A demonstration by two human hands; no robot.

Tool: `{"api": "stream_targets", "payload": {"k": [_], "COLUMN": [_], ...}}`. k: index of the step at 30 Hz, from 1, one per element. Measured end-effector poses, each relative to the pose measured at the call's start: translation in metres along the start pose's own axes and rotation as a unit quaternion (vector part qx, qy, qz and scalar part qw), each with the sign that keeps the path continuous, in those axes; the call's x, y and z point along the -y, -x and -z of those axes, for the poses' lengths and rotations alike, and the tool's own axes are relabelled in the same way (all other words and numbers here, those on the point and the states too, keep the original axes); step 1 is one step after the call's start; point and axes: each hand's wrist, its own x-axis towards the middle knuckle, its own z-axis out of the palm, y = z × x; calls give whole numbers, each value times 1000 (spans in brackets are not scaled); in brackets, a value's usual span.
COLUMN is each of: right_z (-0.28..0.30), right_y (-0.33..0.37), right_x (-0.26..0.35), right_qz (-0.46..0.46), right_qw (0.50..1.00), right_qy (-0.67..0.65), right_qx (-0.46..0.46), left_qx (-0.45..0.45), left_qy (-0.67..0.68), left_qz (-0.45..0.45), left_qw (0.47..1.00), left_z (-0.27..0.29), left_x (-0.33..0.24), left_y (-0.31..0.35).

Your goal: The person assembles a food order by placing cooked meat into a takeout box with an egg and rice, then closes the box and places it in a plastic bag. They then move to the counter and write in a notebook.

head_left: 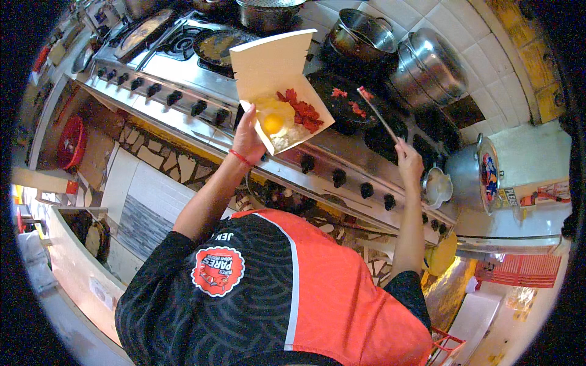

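My left hand (248, 135), a red band at its wrist, is closed on the near left side of an open takeout box (268, 64) whose lid stands up. In the box lie a fried egg (274, 122), white rice (289, 138) and red meat pieces (303, 113). My right hand (409, 160) grips a long thin metal utensil (383, 119), its exact kind unclear. The utensil's tip, reddish at the end, is over a black pan (366, 119) to the right of the box. Several red meat pieces (358, 109) are in that pan.
The stove front (198, 125) carries a row of black knobs. Behind are a second dark pan (213, 47), a deep pot (361, 38) and a steel steamer pot (430, 68). A bowl (437, 186) and large pot (473, 168) stand at right. A red basin (72, 143) is at left.
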Motion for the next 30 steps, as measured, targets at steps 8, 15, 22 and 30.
{"api": "stream_targets", "payload": {"k": [8,15,22,30], "right_z": [59,85,63,85], "right_y": [9,31,33,37], "right_x": [92,144,157,80], "right_qz": [163,235,252,41], "right_qw": [986,942,942,972], "right_qy": [39,234,221,231], "right_qx": [8,-43,-26,15], "left_qx": [39,19,41,14], "left_qy": [47,15,51,25], "left_qz": [40,29,53,12], "left_qw": [997,999,996,1000], "left_z": [-13,-13,-9,-4], "left_x": [15,18,17,9], "left_y": [-13,-6,0,6]}}
